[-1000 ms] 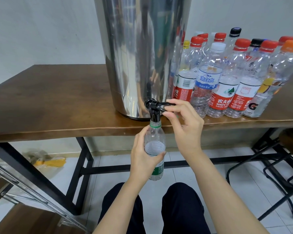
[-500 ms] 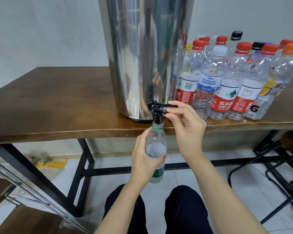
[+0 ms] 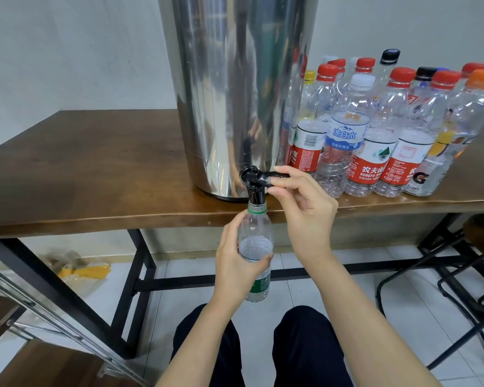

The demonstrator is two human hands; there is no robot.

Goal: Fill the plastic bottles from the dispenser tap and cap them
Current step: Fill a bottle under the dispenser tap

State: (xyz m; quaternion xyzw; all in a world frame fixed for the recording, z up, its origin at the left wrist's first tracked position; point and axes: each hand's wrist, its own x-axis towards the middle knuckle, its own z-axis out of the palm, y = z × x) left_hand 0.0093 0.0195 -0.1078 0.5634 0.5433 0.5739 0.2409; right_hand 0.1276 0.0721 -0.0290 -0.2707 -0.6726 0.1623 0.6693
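Gripping the bottle (image 3: 256, 233) around its middle, the left hand (image 3: 232, 266) holds it upright directly under the tap (image 3: 254, 188), with the bottle's open, green-ringed neck touching the black spout. Just right of the tap, the right hand (image 3: 305, 210) pinches the lever (image 3: 264, 178) between thumb and forefinger, the other fingers curled beneath. Water stands in the bottle roughly level with the left thumb. Whether a stream is running from the tap is hard to tell through the clear plastic.

Behind the tap rises the dispenser (image 3: 235, 93), a tall steel drum standing at the front edge of the table (image 3: 81, 177). Right of the tap and further back, a crowd of capped bottles (image 3: 375, 141) stands upright and close together on the table. Most have red caps, two are black, and there is one each of white, yellow and orange. Below the tap, knees (image 3: 305, 344) in dark trousers show above the pale tiled floor. Down to the left of the tap, a yellow wrapper (image 3: 81, 272) lies on the floor near a table leg.
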